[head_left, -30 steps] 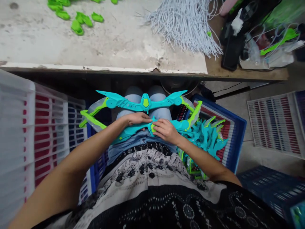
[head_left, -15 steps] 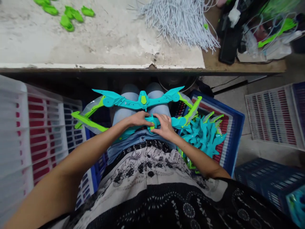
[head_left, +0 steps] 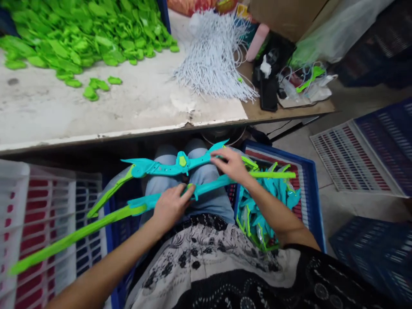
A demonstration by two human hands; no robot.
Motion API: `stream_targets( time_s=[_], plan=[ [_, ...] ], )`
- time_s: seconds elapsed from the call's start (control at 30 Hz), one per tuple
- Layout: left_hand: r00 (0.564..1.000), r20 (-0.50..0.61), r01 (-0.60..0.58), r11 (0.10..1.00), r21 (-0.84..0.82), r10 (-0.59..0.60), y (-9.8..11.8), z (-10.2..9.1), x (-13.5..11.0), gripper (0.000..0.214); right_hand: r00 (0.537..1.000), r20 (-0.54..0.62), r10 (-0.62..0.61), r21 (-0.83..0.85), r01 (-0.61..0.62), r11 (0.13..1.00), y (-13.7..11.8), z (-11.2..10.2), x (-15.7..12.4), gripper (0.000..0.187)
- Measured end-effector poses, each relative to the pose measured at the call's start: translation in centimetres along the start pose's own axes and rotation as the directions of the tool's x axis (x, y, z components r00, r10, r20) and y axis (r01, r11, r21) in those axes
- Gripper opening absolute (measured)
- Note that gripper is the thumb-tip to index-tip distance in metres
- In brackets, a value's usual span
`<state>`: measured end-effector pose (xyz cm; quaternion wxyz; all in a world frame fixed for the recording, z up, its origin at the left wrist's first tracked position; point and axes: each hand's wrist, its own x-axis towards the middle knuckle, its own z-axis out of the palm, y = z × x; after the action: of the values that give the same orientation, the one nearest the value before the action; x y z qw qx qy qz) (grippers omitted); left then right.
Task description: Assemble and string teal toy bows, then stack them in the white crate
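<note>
Two teal and green toy bows lie across my lap. My left hand point(head_left: 170, 206) is closed on the middle of the nearer bow point(head_left: 141, 205), whose long green limbs reach out to the left and right. My right hand point(head_left: 232, 164) rests with bent fingers on the right arm of the farther bow point(head_left: 167, 166), which lies over my knees. A blue crate point(head_left: 313, 201) at my right holds a heap of more teal bow parts point(head_left: 273, 193).
A worn white table point(head_left: 128, 107) stands in front, with a pile of green plastic pieces point(head_left: 80, 30) and a bundle of white cords point(head_left: 215, 60) on it. White and blue crates point(head_left: 48, 206) stand at my left; flat crate panels point(head_left: 363, 159) lie on the floor at right.
My head tilted up, so more of the table shows. My right hand left the nearer bow's middle and moved up onto the farther bow. The nearer bow swung so its left limb points down-left.
</note>
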<state>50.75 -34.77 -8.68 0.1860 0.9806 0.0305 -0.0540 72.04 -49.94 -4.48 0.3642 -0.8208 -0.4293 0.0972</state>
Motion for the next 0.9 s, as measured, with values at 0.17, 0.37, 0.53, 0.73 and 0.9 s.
stream_targets(
  time_s=[0.17,0.37,0.53,0.73,0.9],
  plan=[
    [0.992,-0.125,0.002,0.976,0.219,0.026,-1.1,2.5,-1.2,0.049,0.907,-0.396,0.143,-0.288,-0.271,0.918,4.9,-6.1,12.5,0.028],
    [0.999,-0.032,-0.030,0.968,0.250,0.039,-1.6,3.3,-2.1,0.054,0.875,-0.365,0.318,-0.330,-0.440,0.835,8.6,-8.0,23.0,0.022],
    [0.999,0.032,-0.037,0.976,0.215,0.031,-2.3,2.8,-2.3,0.054,0.853,-0.258,0.454,-0.348,-0.521,0.780,9.3,-9.8,26.1,0.024],
    [0.997,0.057,-0.068,0.982,0.174,0.059,-2.6,2.6,-1.6,0.048,0.876,-0.032,0.481,-0.229,-0.475,0.850,9.7,-12.3,22.0,0.016],
    [0.992,-0.076,-0.100,0.993,0.070,0.105,-1.9,1.3,-1.7,0.047,0.849,0.253,0.464,0.110,-0.502,0.858,8.7,-13.1,8.7,0.020]
  ],
)
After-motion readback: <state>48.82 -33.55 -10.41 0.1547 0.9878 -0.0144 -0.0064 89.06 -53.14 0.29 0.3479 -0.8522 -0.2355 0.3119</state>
